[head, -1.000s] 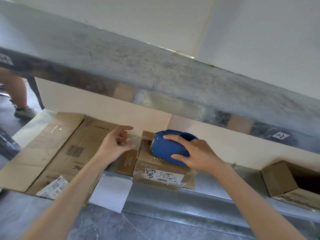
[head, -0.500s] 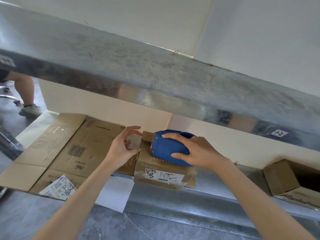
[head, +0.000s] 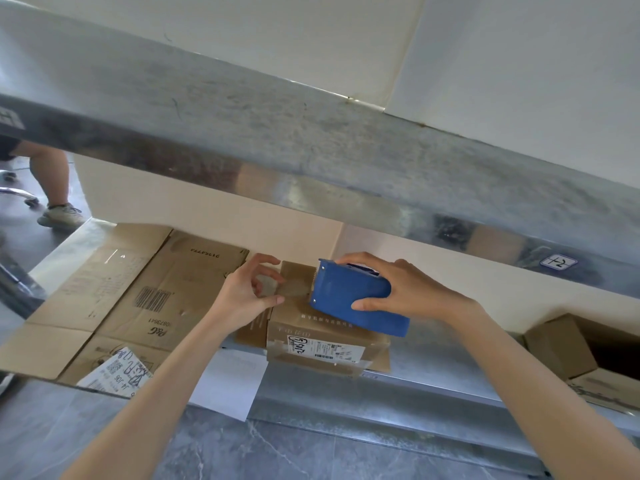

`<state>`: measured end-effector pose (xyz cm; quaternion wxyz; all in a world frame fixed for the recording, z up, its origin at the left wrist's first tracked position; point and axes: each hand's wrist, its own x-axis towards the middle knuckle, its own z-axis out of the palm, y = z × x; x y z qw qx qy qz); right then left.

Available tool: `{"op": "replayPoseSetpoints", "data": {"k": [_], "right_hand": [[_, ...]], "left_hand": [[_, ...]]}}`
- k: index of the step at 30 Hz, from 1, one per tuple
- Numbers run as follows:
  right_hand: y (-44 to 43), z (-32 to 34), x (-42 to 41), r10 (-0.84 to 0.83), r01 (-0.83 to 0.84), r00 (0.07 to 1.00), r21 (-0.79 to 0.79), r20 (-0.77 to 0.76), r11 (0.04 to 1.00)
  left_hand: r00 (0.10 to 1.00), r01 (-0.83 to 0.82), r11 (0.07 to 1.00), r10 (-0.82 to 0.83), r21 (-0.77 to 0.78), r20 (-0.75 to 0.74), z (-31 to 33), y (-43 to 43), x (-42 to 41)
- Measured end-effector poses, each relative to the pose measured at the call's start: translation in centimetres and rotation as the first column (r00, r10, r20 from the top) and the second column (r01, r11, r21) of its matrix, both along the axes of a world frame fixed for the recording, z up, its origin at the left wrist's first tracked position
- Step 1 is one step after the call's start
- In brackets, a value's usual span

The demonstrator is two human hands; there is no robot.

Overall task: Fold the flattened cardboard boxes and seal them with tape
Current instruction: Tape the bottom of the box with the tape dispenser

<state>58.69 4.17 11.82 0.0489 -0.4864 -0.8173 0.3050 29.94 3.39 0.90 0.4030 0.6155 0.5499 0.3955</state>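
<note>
A small folded cardboard box (head: pixel 322 336) with a white label sits on the lower metal shelf (head: pixel 433 379). My right hand (head: pixel 398 289) grips a blue tape dispenser (head: pixel 349 299) over the box's top. A strip of clear tape (head: pixel 294 289) runs from the dispenser's toothed edge to my left hand (head: pixel 247 294), which pinches its free end at the box's left top edge. Flattened cardboard boxes (head: pixel 145 292) lie to the left on the same shelf.
An upper metal shelf (head: pixel 311 143) overhangs the work area. An open cardboard box (head: pixel 588 355) stands at the right. White paper (head: pixel 225 386) hangs over the shelf's front edge. Another person's leg and shoe (head: pixel 59 209) are at far left on the grey floor.
My right hand has tilted the dispenser and drawn it rightward, so tape is stretched out. My left hand moved right to the box's edge and closed on the tape end.
</note>
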Motion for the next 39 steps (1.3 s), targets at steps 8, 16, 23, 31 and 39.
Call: {"op": "replayPoseSetpoints", "data": {"k": [8,16,23,31,39], "right_hand": [[0.1,0.5,-0.1,-0.053,0.046,0.994,-0.071,-0.096,0.996],[0.9,1.4,-1.0,-0.058,0.049,0.996,-0.121,-0.071,0.991],[1.8,0.6,-1.4,-0.059,0.054,0.998,-0.129,-0.033,0.99],[2.2,0.2,-1.2,-0.048,0.041,0.998,-0.166,-0.038,0.985],[2.4,0.1,-1.0,-0.048,0.04,0.998,-0.184,-0.041,0.982]], "left_hand": [[1.0,0.025,0.997,-0.025,-0.068,0.003,0.4,0.5,-0.3],[0.999,0.04,0.996,-0.04,-0.085,-0.004,0.9,0.4,-0.6],[0.997,0.056,0.989,-0.048,-0.139,0.061,1.2,0.3,-0.8],[0.972,-0.025,0.978,0.072,-0.207,0.223,1.3,0.8,-0.4],[0.943,-0.16,0.952,0.226,-0.261,0.245,-0.9,0.6,0.5]]}}
